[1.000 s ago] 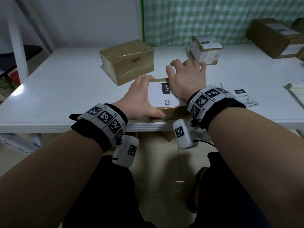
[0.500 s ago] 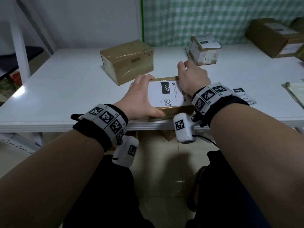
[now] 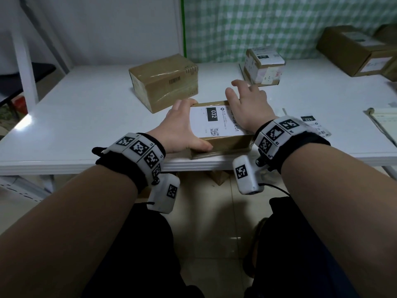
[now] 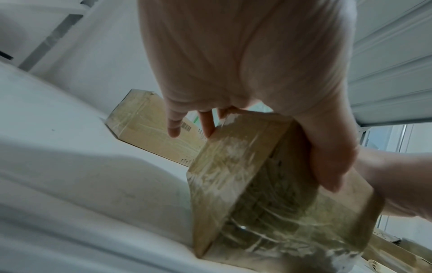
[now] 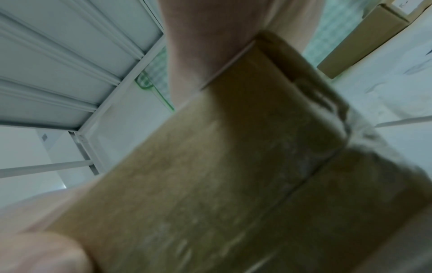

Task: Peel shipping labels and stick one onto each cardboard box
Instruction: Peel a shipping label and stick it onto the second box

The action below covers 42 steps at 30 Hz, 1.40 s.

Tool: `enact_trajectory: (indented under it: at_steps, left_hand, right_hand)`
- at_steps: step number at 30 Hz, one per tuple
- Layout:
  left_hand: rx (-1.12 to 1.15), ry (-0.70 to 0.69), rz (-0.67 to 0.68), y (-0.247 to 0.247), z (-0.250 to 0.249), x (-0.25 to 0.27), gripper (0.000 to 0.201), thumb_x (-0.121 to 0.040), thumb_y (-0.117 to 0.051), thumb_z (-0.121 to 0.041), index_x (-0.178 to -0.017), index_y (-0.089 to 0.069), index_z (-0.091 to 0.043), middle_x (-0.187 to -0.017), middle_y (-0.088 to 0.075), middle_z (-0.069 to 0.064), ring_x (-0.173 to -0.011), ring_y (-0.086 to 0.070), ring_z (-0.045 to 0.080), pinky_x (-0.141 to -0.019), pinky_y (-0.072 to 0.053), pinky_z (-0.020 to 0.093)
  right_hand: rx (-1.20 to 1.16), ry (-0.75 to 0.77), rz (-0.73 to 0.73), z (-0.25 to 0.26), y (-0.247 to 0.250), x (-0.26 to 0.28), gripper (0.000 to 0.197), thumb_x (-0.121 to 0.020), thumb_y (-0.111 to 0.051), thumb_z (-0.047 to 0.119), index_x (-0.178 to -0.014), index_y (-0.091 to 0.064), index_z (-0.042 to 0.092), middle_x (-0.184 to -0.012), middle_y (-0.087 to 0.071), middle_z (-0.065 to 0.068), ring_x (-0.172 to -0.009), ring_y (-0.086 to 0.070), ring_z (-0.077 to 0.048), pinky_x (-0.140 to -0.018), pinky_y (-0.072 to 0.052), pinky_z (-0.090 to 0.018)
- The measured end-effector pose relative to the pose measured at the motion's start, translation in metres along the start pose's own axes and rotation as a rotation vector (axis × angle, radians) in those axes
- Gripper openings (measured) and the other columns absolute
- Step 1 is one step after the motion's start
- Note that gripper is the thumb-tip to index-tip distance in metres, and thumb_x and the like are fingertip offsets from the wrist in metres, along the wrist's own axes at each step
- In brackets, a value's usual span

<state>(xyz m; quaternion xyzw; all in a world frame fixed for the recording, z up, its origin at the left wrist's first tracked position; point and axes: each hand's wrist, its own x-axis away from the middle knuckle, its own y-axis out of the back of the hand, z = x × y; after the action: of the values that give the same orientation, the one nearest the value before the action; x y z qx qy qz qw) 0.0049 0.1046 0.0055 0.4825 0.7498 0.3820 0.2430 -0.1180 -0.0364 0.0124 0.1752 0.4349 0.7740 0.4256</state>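
Observation:
A flat cardboard box lies at the table's near edge with a white "032" shipping label on its top. My left hand grips the box's left end, thumb on the near side and fingers over the far corner. The left wrist view shows that thumb against the taped box. My right hand lies flat on the label's right part, with its fingers spread and reaching past the box's far edge. In the right wrist view the box fills the picture under the palm.
A larger taped box stands just behind on the left. A small labelled box sits behind on the right, and a big box at the far right. Another "032" label sheet and some papers lie to the right.
My right hand has rubbed over the label's right side: it drew back to the far corner, and now its fingers spread forward past the far edge. The left hand has kept its grip.

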Motion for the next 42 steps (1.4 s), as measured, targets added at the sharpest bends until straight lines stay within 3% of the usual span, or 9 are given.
enact_trajectory:
  at_steps: [7,12,16,20,22,25,29,34,42]
  left_hand:
    - [0.004,0.054,0.075,0.006,-0.001,-0.012,0.109,-0.058,-0.087,-0.037,-0.144,-0.021,-0.017,-0.139,-0.029,0.001,-0.124,-0.032,0.013,-0.103,-0.029,0.026]
    - [-0.026,0.091,0.147,0.013,-0.002,-0.021,0.109,-0.058,-0.086,-0.041,-0.144,-0.022,-0.018,-0.136,-0.033,0.002,-0.123,-0.036,0.016,-0.107,-0.034,0.034]
    - [-0.124,0.094,0.229,0.022,-0.009,-0.026,0.115,-0.057,-0.084,-0.048,-0.147,-0.019,-0.018,-0.143,-0.032,0.002,-0.127,-0.036,0.019,-0.109,-0.033,0.037]
    - [-0.154,0.100,0.331,0.031,-0.025,-0.033,0.097,-0.059,-0.085,-0.041,-0.139,-0.035,-0.018,-0.135,-0.041,-0.003,-0.127,-0.039,0.019,-0.109,-0.033,0.039]
    - [-0.120,0.072,0.364,0.033,-0.035,-0.037,0.097,-0.053,-0.083,-0.050,-0.135,-0.039,-0.019,-0.135,-0.046,-0.005,-0.126,-0.043,0.019,-0.109,-0.035,0.042]
    - [-0.234,0.041,0.319,0.022,-0.059,-0.042,0.106,-0.072,-0.057,-0.071,-0.151,-0.013,-0.017,-0.159,-0.013,-0.002,-0.146,-0.013,0.019,-0.118,-0.014,0.043]
    - [-0.301,-0.005,0.190,-0.017,-0.092,-0.043,0.076,-0.093,-0.013,-0.064,-0.152,0.000,-0.018,-0.161,0.004,-0.003,-0.147,0.010,0.018,-0.115,0.009,0.054]
    - [-0.328,-0.041,0.106,-0.045,-0.085,-0.047,0.078,-0.087,-0.002,-0.069,-0.151,0.004,-0.024,-0.161,0.004,-0.004,-0.146,0.013,0.016,-0.115,0.012,0.053]
    - [-0.401,0.023,0.122,-0.029,-0.062,-0.045,0.082,-0.080,0.005,-0.075,-0.149,0.012,-0.033,-0.160,0.007,-0.002,-0.145,0.019,0.020,-0.112,0.014,0.055]
  right_hand:
    - [0.038,0.116,0.071,-0.013,-0.007,0.003,0.069,-0.087,-0.020,0.063,-0.136,-0.046,0.024,-0.137,-0.048,-0.012,-0.128,-0.035,-0.031,-0.106,-0.029,-0.043]
    - [-0.003,0.139,0.112,-0.027,-0.003,0.011,0.064,-0.093,-0.032,0.055,-0.144,-0.034,0.016,-0.142,-0.044,-0.016,-0.131,-0.037,-0.032,-0.109,-0.030,-0.043]
    - [-0.035,0.111,0.234,-0.027,0.007,0.014,0.095,-0.076,-0.055,0.070,-0.148,-0.023,0.017,-0.144,-0.037,-0.013,-0.132,-0.038,-0.028,-0.111,-0.032,-0.041]
    - [-0.013,0.111,0.331,-0.029,0.014,0.014,0.121,-0.058,-0.077,0.062,-0.150,-0.012,0.017,-0.147,-0.031,-0.010,-0.136,-0.032,-0.025,-0.114,-0.027,-0.038]
    - [-0.001,0.108,0.346,-0.030,0.015,0.013,0.127,-0.054,-0.083,0.056,-0.151,-0.010,0.017,-0.147,-0.030,-0.010,-0.136,-0.031,-0.024,-0.114,-0.027,-0.037]
    - [0.000,0.110,0.331,-0.032,0.012,0.012,0.129,-0.054,-0.086,0.050,-0.151,-0.009,0.015,-0.150,-0.026,-0.010,-0.139,-0.028,-0.025,-0.114,-0.027,-0.036]
    - [-0.108,0.117,0.315,-0.037,0.004,0.009,0.128,-0.046,-0.089,0.049,-0.148,-0.019,0.016,-0.147,-0.031,-0.007,-0.136,-0.033,-0.023,-0.114,-0.030,-0.037]
    - [-0.199,0.191,0.303,-0.040,0.003,0.008,0.120,-0.045,-0.093,0.031,-0.145,-0.028,0.017,-0.140,-0.038,0.002,-0.124,-0.043,-0.014,-0.105,-0.038,-0.028]
    - [-0.105,0.120,0.325,-0.040,0.008,0.011,0.122,-0.051,-0.090,0.043,-0.146,-0.019,0.016,-0.148,-0.030,-0.007,-0.135,-0.033,-0.022,-0.110,-0.033,-0.033]
